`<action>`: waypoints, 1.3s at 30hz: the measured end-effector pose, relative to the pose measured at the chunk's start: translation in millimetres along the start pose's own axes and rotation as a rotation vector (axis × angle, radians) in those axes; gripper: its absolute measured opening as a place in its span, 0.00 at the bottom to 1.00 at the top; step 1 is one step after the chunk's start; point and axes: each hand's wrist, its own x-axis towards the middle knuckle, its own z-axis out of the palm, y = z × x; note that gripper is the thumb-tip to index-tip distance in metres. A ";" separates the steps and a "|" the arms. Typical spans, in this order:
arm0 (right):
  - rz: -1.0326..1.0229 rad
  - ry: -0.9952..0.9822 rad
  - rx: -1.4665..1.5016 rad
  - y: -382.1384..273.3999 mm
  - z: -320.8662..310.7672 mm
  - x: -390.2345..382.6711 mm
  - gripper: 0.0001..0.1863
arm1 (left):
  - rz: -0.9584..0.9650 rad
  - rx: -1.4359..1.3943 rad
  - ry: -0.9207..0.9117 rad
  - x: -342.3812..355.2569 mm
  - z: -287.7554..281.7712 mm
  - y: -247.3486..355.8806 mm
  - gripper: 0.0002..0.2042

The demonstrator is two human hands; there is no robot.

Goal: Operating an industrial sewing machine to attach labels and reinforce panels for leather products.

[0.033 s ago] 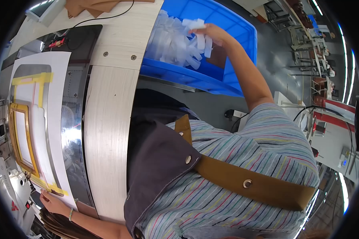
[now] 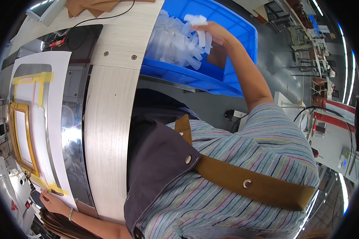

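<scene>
My right hand (image 2: 216,33) reaches into a blue plastic bin (image 2: 237,75), its fingers closed on a few translucent white strips (image 2: 202,40). A loose heap of the same strips (image 2: 169,46) lies in the bin beside it. At the lower left, my left hand (image 2: 56,204) has its fingertips closed on the near corner of a flat template (image 2: 48,131) with yellow tape along its edges. Under the template is a white sheet (image 2: 60,87). An amber-yellow rectangular frame (image 2: 32,147) sits on the template's far side.
A sewing machine (image 2: 18,183) stands at the far left. Pale wood-grain table panels (image 2: 107,139) run between it and my body. Brown pieces (image 2: 81,7) and a black cable (image 2: 115,15) lie at the top. Stacked brown sheets (image 2: 54,223) are below my left forearm.
My right hand has shifted very slightly within the bin, and the strips at its fingers have moved with it. My left hand stays in place at the template's corner.
</scene>
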 end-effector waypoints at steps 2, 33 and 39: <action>-0.018 0.043 0.054 -7.0 -3.3 3.7 0.20 | 0.009 0.023 0.017 0.9 0.8 -1.7 0.22; 0.149 -0.130 0.591 25.3 37.7 4.6 0.22 | 0.003 0.012 -0.029 3.7 1.6 -10.2 0.21; 0.134 -0.009 0.728 29.0 60.9 39.6 0.13 | -0.002 0.001 -0.033 4.8 2.2 -9.9 0.21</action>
